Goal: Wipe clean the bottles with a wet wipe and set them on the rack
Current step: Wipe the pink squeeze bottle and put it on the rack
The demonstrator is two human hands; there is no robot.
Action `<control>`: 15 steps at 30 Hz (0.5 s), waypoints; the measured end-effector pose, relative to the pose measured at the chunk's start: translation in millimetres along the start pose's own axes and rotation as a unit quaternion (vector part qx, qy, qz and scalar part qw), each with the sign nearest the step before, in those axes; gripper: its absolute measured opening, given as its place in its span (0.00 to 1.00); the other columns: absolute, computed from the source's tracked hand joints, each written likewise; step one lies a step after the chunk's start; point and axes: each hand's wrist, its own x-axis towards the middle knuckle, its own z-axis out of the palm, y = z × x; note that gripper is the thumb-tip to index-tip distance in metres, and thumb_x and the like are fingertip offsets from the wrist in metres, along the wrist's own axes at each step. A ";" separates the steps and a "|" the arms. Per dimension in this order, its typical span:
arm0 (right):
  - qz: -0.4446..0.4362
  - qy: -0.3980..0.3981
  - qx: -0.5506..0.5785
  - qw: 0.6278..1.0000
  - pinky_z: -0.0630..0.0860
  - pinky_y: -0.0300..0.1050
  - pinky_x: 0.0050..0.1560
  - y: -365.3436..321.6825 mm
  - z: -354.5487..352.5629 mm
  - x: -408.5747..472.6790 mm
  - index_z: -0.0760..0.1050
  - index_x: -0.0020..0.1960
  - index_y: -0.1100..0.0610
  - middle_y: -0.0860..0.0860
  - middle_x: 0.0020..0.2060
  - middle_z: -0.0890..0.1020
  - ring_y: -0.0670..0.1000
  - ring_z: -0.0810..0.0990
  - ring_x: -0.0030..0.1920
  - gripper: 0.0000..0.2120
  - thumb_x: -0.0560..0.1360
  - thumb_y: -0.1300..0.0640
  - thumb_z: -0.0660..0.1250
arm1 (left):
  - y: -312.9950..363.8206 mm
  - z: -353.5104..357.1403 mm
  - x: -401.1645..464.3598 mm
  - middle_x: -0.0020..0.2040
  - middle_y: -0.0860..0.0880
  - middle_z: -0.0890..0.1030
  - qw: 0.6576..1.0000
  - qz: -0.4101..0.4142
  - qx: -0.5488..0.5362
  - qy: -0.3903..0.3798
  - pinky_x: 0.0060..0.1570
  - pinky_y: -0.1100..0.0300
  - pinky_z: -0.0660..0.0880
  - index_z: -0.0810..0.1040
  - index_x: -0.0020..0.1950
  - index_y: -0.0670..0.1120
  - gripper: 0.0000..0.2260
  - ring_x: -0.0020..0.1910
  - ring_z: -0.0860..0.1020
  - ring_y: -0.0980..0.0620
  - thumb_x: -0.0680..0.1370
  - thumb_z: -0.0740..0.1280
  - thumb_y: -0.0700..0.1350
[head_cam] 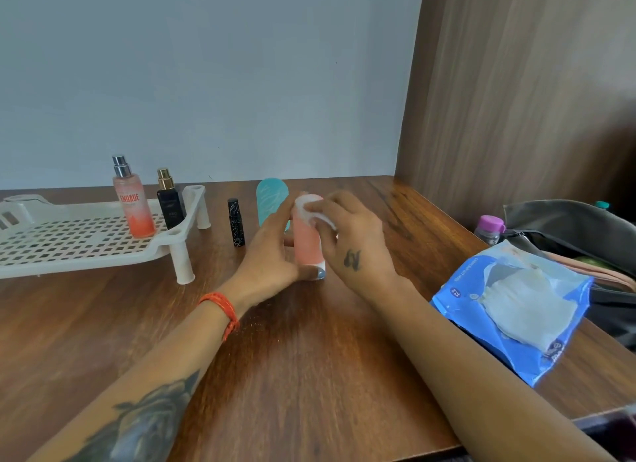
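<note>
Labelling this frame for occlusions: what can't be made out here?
- Pink bottle: middle and cap hidden by both hands, head view.
- Wipe: mostly under right hand.
- Rack: cut by left edge.
- Teal bottle: lower part behind left hand.

Orange wristband (pixel 225 310), tattooed bare forearms.

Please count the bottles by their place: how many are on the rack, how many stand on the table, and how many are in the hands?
On the white rack: 2, the orange spray bottle and the black bottle with gold cap
Standing free on the table: 2, the small black patterned bottle and the teal bottle
In the hands: 1, the pink bottle
Total: 5
</note>
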 end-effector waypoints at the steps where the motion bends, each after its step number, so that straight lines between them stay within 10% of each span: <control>1: -0.026 -0.039 -0.008 0.999 0.76 0.42 0.39 -2.4 -2.9 -2.9 0.80 0.49 0.63 0.58 0.44 0.80 0.56 0.80 0.40 0.09 0.70 0.66 0.66 | -0.6 0.0 0.4 0.62 0.54 0.72 1.000 0.003 -0.007 0.001 0.53 0.49 0.78 0.62 0.68 0.63 0.46 0.54 0.78 0.52 0.58 0.80 0.38; 5: -0.074 -0.213 -0.036 0.974 0.73 0.41 0.39 -7.7 -14.1 -10.7 0.81 0.49 0.62 0.57 0.45 0.78 0.57 0.78 0.40 0.10 0.69 0.68 0.68 | 0.1 -0.4 0.4 0.62 0.54 0.71 1.000 0.009 -0.025 -0.008 0.54 0.49 0.78 0.62 0.65 0.66 0.44 0.52 0.80 0.51 0.60 0.78 0.35; 11: -0.058 -0.024 -0.060 0.996 0.80 0.47 0.32 -7.2 -3.0 5.5 0.81 0.46 0.64 0.58 0.39 0.80 0.56 0.79 0.36 0.15 0.60 0.70 0.76 | 3.0 2.3 -0.6 0.58 0.57 0.73 1.000 0.013 -0.024 -0.002 0.46 0.56 0.80 0.63 0.59 0.70 0.43 0.50 0.78 0.59 0.60 0.79 0.35; 15: -0.076 -0.155 -0.063 0.983 0.75 0.45 0.34 -14.0 -8.9 -4.2 0.81 0.43 0.63 0.57 0.41 0.78 0.55 0.76 0.37 0.08 0.64 0.68 0.71 | 3.0 0.8 -1.2 0.58 0.55 0.74 0.999 0.036 -0.007 -0.001 0.49 0.56 0.77 0.65 0.62 0.66 0.39 0.52 0.79 0.53 0.59 0.76 0.40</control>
